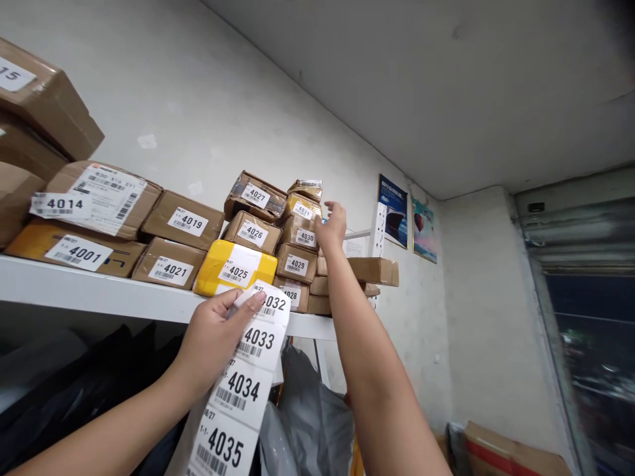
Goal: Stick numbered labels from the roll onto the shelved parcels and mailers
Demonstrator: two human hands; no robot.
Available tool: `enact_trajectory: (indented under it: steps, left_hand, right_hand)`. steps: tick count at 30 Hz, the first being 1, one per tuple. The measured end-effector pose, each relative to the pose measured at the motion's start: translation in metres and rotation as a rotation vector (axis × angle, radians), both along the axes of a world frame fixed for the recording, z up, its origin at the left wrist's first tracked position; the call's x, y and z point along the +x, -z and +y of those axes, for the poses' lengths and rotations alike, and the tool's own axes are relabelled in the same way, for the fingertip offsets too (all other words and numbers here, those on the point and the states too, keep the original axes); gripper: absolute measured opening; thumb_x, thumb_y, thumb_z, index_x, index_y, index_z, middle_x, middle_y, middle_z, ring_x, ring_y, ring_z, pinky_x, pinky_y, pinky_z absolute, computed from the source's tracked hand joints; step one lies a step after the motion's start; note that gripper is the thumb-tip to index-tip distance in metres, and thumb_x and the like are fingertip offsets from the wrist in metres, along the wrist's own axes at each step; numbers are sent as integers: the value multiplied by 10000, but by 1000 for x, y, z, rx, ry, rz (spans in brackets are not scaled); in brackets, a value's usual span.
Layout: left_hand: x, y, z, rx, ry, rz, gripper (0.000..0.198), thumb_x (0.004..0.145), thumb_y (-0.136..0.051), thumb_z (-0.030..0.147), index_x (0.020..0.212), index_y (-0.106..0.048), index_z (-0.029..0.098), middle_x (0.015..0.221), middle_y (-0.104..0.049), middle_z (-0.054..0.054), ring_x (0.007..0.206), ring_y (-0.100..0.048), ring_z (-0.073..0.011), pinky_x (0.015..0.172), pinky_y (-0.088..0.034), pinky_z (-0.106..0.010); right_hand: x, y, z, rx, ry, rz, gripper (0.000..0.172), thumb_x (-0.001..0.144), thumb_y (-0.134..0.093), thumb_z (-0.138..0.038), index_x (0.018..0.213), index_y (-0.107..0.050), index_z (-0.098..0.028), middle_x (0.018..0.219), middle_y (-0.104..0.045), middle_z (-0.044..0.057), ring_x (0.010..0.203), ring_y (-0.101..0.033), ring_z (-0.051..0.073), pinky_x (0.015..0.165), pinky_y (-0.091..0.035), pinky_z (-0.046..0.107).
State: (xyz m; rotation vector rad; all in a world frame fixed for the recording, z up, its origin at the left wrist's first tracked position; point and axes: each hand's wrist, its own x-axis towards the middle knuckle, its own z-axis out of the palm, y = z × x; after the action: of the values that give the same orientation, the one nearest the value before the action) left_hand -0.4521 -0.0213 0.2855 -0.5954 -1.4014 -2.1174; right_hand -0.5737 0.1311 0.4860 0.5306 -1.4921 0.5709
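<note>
Label strip (243,377) (nos. 4032–35) hangs below L grip (213,340), pinched at top. R grip (331,225), open-fingered, touches parcel stack (297,244) ahead. Step, prob.: labelling; 4032 tops strip.

The head camera looks upward from just below the nearby shelf (99,291).

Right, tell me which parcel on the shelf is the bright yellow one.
The parcel labelled 4025, at the shelf front just above the left hand holding the label strip: glossy yellow wrapping, where its neighbours are brown cardboard.
</note>
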Motion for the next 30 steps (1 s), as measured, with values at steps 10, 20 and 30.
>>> enact_trajectory:
  steps: [10, 20, 30]
  left_hand:
    - [3, -1, 7, -106, -98, 105, 447, 629, -710, 593, 736, -662, 162, 598, -672, -24, 506, -589, -160, 445, -454, -238]
    - [-20, -3, 14, -208, -315, 219, 351, 686, -667, 495, 874, -681, 199, 860, -712, -40, 808, -623, -197, 674, -466, -266]
    - [-22, -4, 17, -207, -237, 101, 404, 614, -731, 521, 759, -627, 158, 662, -664, -21, 564, -578, -151, 490, -423, -232]
  right_hand:
    - [39, 107, 6, 108, -294, -105, 198, 826, -419, -220, 815, -612, -175, 803, -643, 74, 762, -602, 201, 701, -499, 342]
    - [91, 183, -13, -130, -1052, -430, 252, 661, -749, -294, 880, -650, -221, 881, -722, 36, 799, -668, 194, 738, -549, 338]
    - [77, 178, -19, -254, -936, -251, 109, 710, -704, -293, 746, -667, -197, 774, -654, 28, 739, -597, 169, 652, -490, 294]
